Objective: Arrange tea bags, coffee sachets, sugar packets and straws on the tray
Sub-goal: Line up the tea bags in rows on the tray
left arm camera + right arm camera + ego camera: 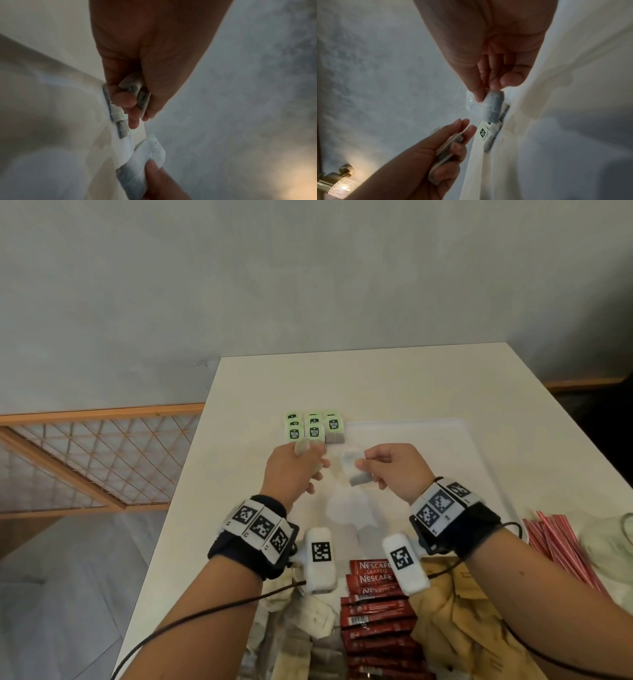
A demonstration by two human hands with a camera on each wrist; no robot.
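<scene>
From the head view, the left hand [294, 470] grips a small stack of tea bags [308, 455] and the right hand [394, 470] pinches a single tea bag [356, 472], both above the white tray [479, 460] on the table [376, 381]. Just beyond the left hand, green-tagged tea bags [313, 428] lie in rows. In the left wrist view, fingers [123, 100] curl round the stack. In the right wrist view, thumb and fingertips [510, 79] pinch the bag.

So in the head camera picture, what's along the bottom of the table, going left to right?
Pale packets → red coffee sachets → brown packets → red striped straws.
</scene>
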